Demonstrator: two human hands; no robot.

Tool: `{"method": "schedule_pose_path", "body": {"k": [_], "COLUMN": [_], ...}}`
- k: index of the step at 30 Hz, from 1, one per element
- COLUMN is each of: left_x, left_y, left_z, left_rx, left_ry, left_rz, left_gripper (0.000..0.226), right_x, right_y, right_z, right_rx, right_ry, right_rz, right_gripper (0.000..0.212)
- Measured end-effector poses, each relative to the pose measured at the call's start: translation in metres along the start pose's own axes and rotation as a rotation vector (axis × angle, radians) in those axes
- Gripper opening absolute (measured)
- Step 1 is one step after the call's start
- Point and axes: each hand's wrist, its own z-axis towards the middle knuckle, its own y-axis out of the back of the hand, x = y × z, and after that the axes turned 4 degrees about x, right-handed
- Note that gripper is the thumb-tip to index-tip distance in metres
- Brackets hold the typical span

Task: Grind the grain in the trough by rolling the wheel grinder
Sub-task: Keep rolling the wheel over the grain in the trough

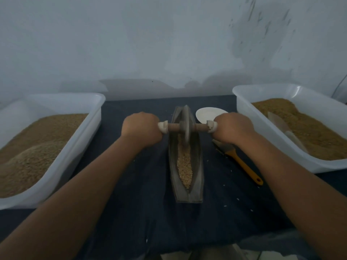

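A long grey boat-shaped trough (197, 177) lies lengthwise in the middle of the dark cloth. Pale grain (185, 167) fills its groove from the middle to the near end. The grey wheel grinder (185, 126) stands upright in the far half of the groove, on a wooden axle with white-wrapped ends. My left hand (141, 129) grips the left end of the axle. My right hand (233, 127) grips the right end. Both fists hide most of the handles.
A white tub (82, 132) of brown grain stands at the left, another white tub (244, 102) of grain at the right. A white dish (204, 113) lies behind my right hand. A brush with an orange handle (244, 167) lies right of the trough.
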Motion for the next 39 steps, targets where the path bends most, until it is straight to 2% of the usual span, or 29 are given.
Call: {"method": "schedule_pose_path", "body": {"k": [5, 7, 14, 17, 20, 22, 24, 26, 29, 31, 34, 39], "left_x": [0.011, 0.014, 0.001, -0.001, 0.003, 0.008, 0.012, 0.014, 0.007, -0.001, -0.011, 0.000], "left_y": [-0.004, -0.007, -0.004, 0.003, -0.003, -0.012, -0.013, -0.011, -0.009, -0.001, 0.011, 0.000], "left_z": [-0.074, -0.088, -0.002, 0.013, -0.017, -0.055, -0.088, -0.097, -0.063, -0.024, 0.015, -0.023], "left_rx": [-0.039, -0.067, -0.017, 0.040, 0.057, 0.008, -0.104, -0.150, -0.056, -0.053, -0.041, -0.028], "left_ry": [-0.108, -0.124, 0.035, 0.023, -0.006, -0.045, -0.097, -0.103, -0.054, -0.028, -0.020, -0.070], "left_rz": [0.040, 0.040, -0.024, -0.036, -0.035, -0.015, 0.016, 0.024, 0.031, 0.052, 0.077, 0.052], "left_gripper": [0.031, 0.035, 0.033, 0.037, 0.033, 0.037, 0.040, 0.041, 0.037, 0.033, 0.040, 0.030], "right_x": [-0.006, -0.009, 0.003, 0.003, 0.001, -0.004, -0.006, -0.007, -0.003, 0.001, 0.002, -0.004], "right_y": [0.014, 0.019, 0.003, 0.005, 0.012, 0.016, 0.024, 0.024, 0.012, 0.001, -0.016, -0.006], "right_z": [-0.062, -0.073, -0.011, 0.004, -0.017, -0.046, -0.074, -0.079, -0.049, -0.027, -0.012, -0.034], "right_rx": [0.278, 0.318, -0.038, 0.004, 0.121, 0.204, 0.262, 0.303, 0.217, 0.112, -0.040, 0.075], "right_ry": [0.165, 0.205, -0.024, -0.023, 0.033, 0.106, 0.189, 0.198, 0.091, -0.016, -0.099, -0.016], "right_rz": [0.056, 0.083, -0.010, 0.018, 0.012, 0.040, 0.080, 0.108, 0.041, 0.040, 0.083, 0.082], "right_gripper": [0.019, 0.022, 0.026, 0.025, 0.022, 0.023, 0.033, 0.034, 0.022, 0.026, 0.030, 0.026]}}
